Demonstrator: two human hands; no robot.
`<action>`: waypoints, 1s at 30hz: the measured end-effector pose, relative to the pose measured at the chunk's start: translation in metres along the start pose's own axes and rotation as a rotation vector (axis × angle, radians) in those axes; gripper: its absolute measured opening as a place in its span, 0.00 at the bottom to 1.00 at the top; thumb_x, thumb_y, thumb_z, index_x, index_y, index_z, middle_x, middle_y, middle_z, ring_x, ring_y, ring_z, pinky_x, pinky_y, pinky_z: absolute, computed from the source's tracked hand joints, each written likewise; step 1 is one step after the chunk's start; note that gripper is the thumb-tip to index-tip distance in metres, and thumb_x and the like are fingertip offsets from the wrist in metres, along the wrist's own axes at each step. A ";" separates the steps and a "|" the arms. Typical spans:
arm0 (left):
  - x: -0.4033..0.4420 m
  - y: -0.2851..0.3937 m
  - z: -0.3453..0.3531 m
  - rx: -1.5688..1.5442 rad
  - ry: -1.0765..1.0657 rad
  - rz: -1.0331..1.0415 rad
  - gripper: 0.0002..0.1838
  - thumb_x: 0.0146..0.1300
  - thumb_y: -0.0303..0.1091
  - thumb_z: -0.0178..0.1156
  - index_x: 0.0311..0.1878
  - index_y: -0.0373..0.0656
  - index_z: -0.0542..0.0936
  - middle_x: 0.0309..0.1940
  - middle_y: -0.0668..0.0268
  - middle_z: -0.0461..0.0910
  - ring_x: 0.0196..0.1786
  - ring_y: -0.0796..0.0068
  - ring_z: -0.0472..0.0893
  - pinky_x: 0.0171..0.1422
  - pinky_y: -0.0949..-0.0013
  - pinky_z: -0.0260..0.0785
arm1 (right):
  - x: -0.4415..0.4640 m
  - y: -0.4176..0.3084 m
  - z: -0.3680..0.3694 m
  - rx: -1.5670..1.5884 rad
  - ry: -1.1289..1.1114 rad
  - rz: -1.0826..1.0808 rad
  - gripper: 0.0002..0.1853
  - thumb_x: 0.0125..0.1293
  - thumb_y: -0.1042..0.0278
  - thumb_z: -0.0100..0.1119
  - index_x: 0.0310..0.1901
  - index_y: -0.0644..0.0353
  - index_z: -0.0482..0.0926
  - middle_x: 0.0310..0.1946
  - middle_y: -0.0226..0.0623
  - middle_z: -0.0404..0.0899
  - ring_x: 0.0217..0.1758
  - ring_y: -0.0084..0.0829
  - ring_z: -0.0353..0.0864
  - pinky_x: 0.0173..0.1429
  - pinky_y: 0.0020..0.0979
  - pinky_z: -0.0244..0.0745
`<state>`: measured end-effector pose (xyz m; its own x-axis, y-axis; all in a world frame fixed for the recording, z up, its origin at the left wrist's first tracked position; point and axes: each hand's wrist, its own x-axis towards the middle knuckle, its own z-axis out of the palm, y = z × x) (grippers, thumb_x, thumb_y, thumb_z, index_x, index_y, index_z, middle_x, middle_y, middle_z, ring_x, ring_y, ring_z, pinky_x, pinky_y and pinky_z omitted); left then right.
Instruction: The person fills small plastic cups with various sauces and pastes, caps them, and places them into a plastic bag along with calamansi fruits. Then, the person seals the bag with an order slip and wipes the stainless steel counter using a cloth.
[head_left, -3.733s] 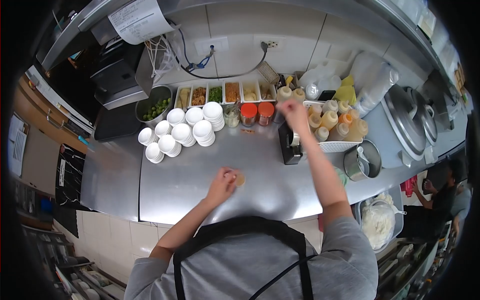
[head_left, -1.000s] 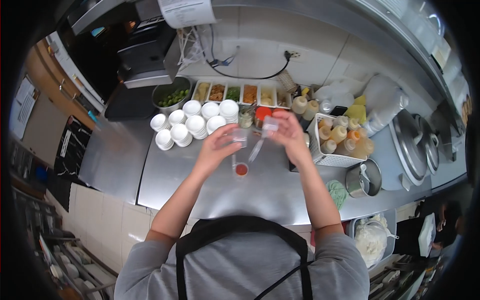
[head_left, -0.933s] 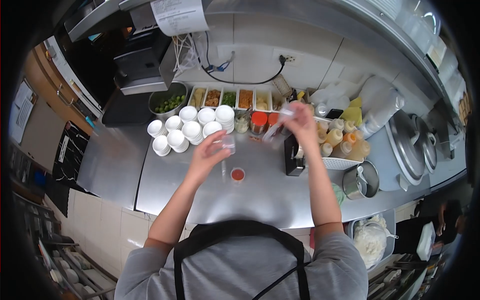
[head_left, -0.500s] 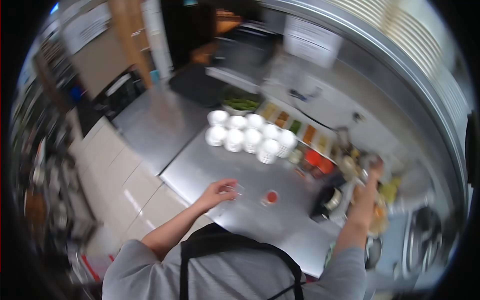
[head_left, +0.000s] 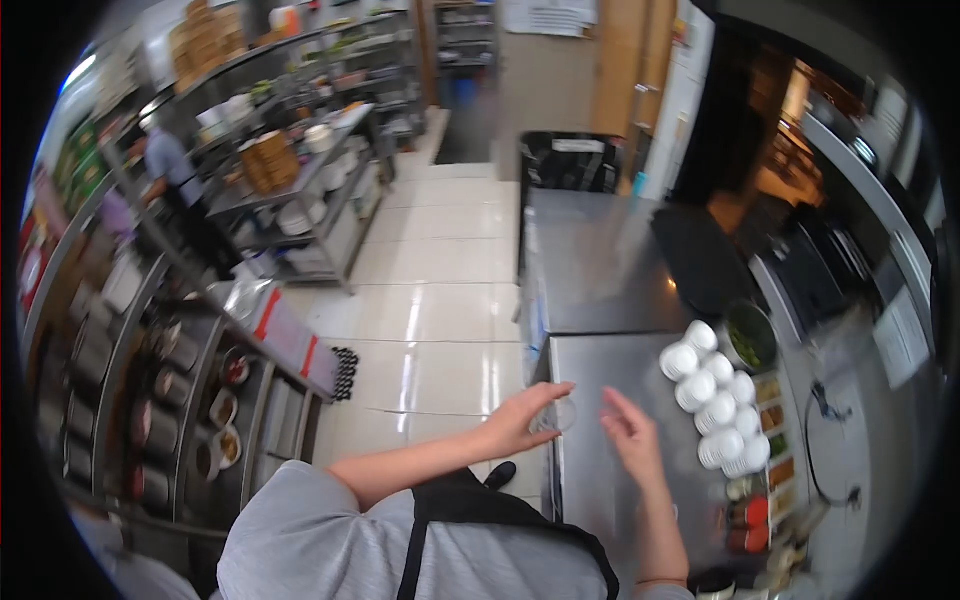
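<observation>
In the head view my left hand [head_left: 527,419] is closed around a small clear plastic cup [head_left: 560,415] near the front edge of the steel counter [head_left: 600,310]. My right hand [head_left: 630,430] is a little to the right of the cup, over the counter, with its fingers apart and nothing seen in them. Stacks of white bowls [head_left: 715,413] stand farther right. Beyond them are trays of toppings [head_left: 772,420] and jars with red lids [head_left: 748,512]. The cup with red content is not visible.
A metal pot of green limes [head_left: 748,337] and a black tray [head_left: 703,260] sit at the counter's back. Tiled floor [head_left: 430,290] runs left of the counter. Shelving with dishes [head_left: 225,420] stands at the left; a person [head_left: 180,185] is by a far rack [head_left: 280,170].
The view has swung left toward the floor and shelves. My right hand has come back from the bottles area to near the cup. My left hand still holds the clear cup.
</observation>
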<state>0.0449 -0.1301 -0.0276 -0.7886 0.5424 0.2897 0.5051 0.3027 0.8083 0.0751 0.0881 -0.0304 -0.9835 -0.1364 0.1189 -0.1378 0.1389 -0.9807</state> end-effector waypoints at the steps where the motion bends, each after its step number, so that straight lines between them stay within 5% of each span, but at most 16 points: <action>1: -0.010 0.008 -0.008 0.104 0.074 0.049 0.36 0.46 0.26 0.64 0.61 0.44 0.61 0.54 0.56 0.66 0.53 0.57 0.71 0.55 0.63 0.66 | 0.014 0.006 0.024 0.013 -0.061 -0.025 0.20 0.62 0.69 0.53 0.56 0.61 0.68 0.48 0.36 0.73 0.48 0.25 0.73 0.47 0.26 0.72; 3: -0.027 0.013 -0.030 0.265 0.184 0.117 0.38 0.47 0.26 0.62 0.64 0.47 0.58 0.60 0.56 0.59 0.52 0.52 0.70 0.54 0.60 0.66 | 0.033 0.014 0.066 0.571 -0.314 0.295 0.23 0.65 0.63 0.49 0.59 0.64 0.63 0.49 0.39 0.72 0.46 0.28 0.75 0.49 0.30 0.74; 10: -0.105 -0.005 -0.120 0.428 0.404 -0.103 0.40 0.49 0.32 0.63 0.65 0.47 0.56 0.62 0.53 0.57 0.59 0.53 0.65 0.59 0.59 0.61 | 0.088 0.001 0.192 0.774 -0.603 0.395 0.22 0.67 0.66 0.44 0.59 0.67 0.60 0.48 0.52 0.72 0.48 0.42 0.76 0.51 0.33 0.75; 12: -0.141 -0.019 -0.146 0.419 0.763 -0.144 0.41 0.50 0.36 0.64 0.65 0.44 0.54 0.64 0.54 0.54 0.64 0.57 0.61 0.63 0.61 0.57 | 0.108 -0.013 0.226 0.856 -0.671 0.439 0.23 0.66 0.67 0.45 0.60 0.68 0.57 0.48 0.54 0.70 0.49 0.46 0.75 0.51 0.34 0.75; 15: -0.198 -0.052 -0.179 -0.261 0.910 -0.339 0.44 0.52 0.44 0.63 0.67 0.41 0.50 0.66 0.59 0.50 0.67 0.63 0.55 0.65 0.62 0.53 | 0.132 -0.027 0.287 1.059 -0.673 0.481 0.22 0.65 0.68 0.45 0.58 0.66 0.57 0.51 0.55 0.67 0.51 0.47 0.73 0.52 0.36 0.75; 16: -0.213 -0.061 -0.188 -0.610 0.920 -0.356 0.45 0.53 0.47 0.62 0.67 0.40 0.48 0.67 0.61 0.49 0.67 0.64 0.55 0.65 0.61 0.53 | 0.136 -0.033 0.309 1.051 -0.713 0.489 0.22 0.65 0.68 0.45 0.58 0.66 0.57 0.51 0.55 0.67 0.51 0.47 0.73 0.52 0.36 0.75; 17: -0.227 -0.067 -0.196 -0.635 0.827 -0.344 0.44 0.57 0.55 0.55 0.67 0.41 0.48 0.67 0.62 0.48 0.67 0.65 0.55 0.65 0.61 0.53 | 0.136 -0.040 0.332 1.027 -0.756 0.497 0.21 0.65 0.68 0.46 0.57 0.65 0.58 0.50 0.54 0.68 0.51 0.46 0.74 0.52 0.34 0.75; 20: -0.249 -0.070 -0.228 -0.758 0.833 -0.252 0.42 0.59 0.58 0.50 0.67 0.42 0.48 0.67 0.62 0.48 0.67 0.66 0.56 0.65 0.61 0.53 | 0.132 -0.053 0.401 0.939 -0.897 0.519 0.19 0.64 0.70 0.47 0.55 0.64 0.60 0.49 0.52 0.70 0.51 0.45 0.73 0.53 0.33 0.74; 25: -0.289 -0.059 -0.298 -0.860 1.125 -0.365 0.25 0.67 0.46 0.42 0.60 0.40 0.65 0.55 0.61 0.69 0.55 0.71 0.70 0.55 0.67 0.63 | 0.139 -0.071 0.489 0.818 -1.123 0.598 0.18 0.63 0.71 0.48 0.54 0.63 0.61 0.49 0.47 0.70 0.52 0.40 0.73 0.55 0.34 0.72; 30: -0.334 -0.058 -0.353 -0.667 1.291 -0.467 0.22 0.66 0.44 0.45 0.56 0.40 0.70 0.51 0.62 0.72 0.52 0.73 0.72 0.49 0.70 0.68 | 0.167 -0.092 0.575 0.665 -1.371 0.592 0.19 0.63 0.70 0.49 0.54 0.63 0.62 0.48 0.42 0.71 0.49 0.31 0.74 0.52 0.31 0.72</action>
<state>0.1554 -0.6057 0.0092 -0.7635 -0.6382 -0.0985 0.1657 -0.3411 0.9253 -0.0089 -0.5111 -0.0100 0.0062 -0.9902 -0.1398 0.6279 0.1127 -0.7701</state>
